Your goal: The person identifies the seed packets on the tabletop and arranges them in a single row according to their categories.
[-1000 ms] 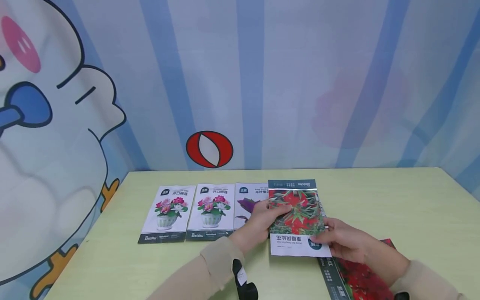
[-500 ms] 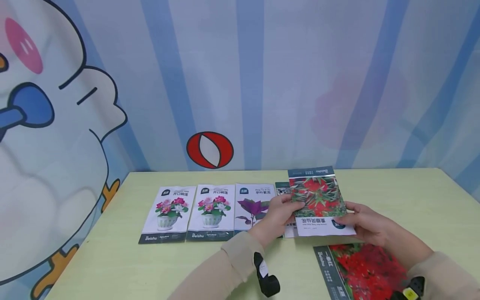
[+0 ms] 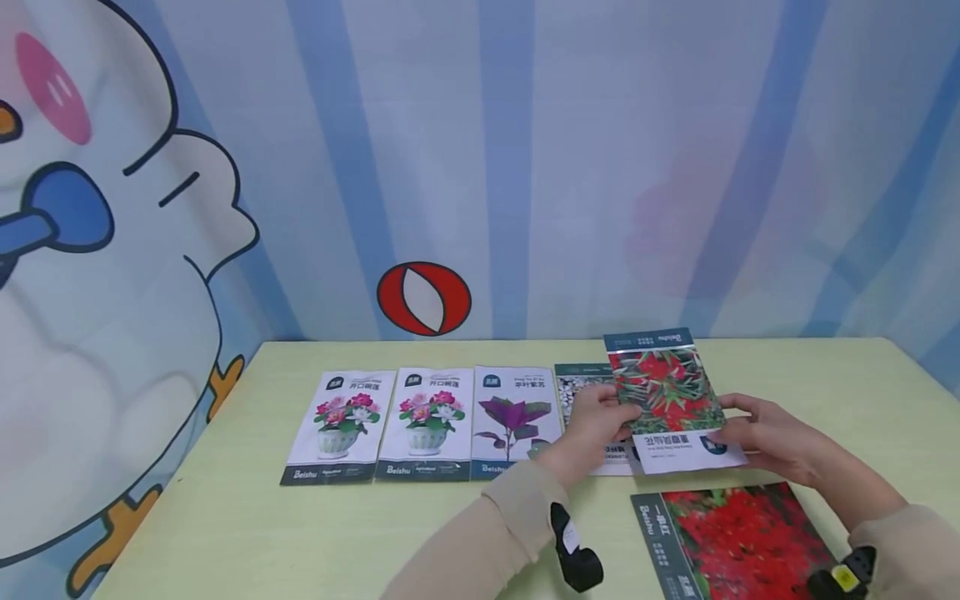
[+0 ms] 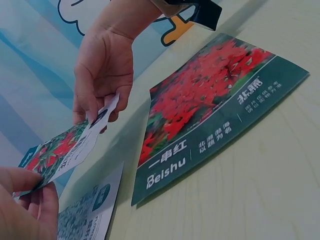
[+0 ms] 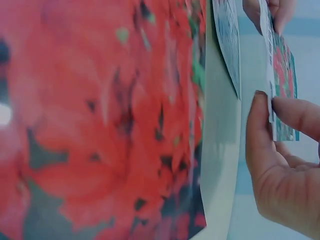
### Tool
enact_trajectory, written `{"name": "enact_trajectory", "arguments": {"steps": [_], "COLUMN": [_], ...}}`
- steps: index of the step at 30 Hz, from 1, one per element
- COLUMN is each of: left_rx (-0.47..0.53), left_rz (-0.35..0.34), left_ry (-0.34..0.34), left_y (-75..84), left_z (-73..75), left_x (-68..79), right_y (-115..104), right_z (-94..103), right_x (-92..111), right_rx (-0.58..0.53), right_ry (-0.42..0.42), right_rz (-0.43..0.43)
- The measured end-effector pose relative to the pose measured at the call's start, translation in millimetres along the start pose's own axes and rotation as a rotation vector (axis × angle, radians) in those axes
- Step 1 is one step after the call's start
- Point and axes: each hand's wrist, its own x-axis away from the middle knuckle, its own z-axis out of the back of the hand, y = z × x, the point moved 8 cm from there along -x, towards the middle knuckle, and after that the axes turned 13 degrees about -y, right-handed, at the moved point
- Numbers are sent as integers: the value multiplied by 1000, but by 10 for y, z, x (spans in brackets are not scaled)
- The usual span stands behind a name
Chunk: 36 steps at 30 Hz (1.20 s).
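Both hands hold one seed packet with red flowers, its lettering upside down in the head view. My left hand pinches its left edge, thumb on the front. At the lower right corner my right hand pinches it between thumb and fingers; the right wrist view shows this right hand close up. The packet is raised and tilted above the table. Partly hidden behind it and the left hand lies a packet with a green top and white flowers. Below the right hand lies a larger-looking packet of red blossoms, turned sideways.
To the left, in a row, lie a purple-leaf packet and two matching packets with potted pink flowers, the middle one and the far left one. The pale table meets a striped backdrop at its far edge.
Both hands have carried the held packet to the right and slightly farther back. This uncovers the purple-leaf packet, part of the white-flower packet, and more of the red-blossom packet below.
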Motion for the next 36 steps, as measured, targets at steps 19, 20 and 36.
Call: {"name": "enact_trajectory", "arguments": {"steps": [19,20,36], "left_rx": [-177,-170,-71], "left_rz": [-49,-48,-99], "left_ry": [11,7,-68], "left_y": [143,142,38], "left_z": [-267,-270,-347], "left_x": [-49,-54,-143], "right_y": [19,22,83], "right_z": [323,333,497], "right_x": [173,180,177], "right_rx": [207,213,343], "right_ry": [117,122,204], "right_rz": [-99,-100,-172]}}
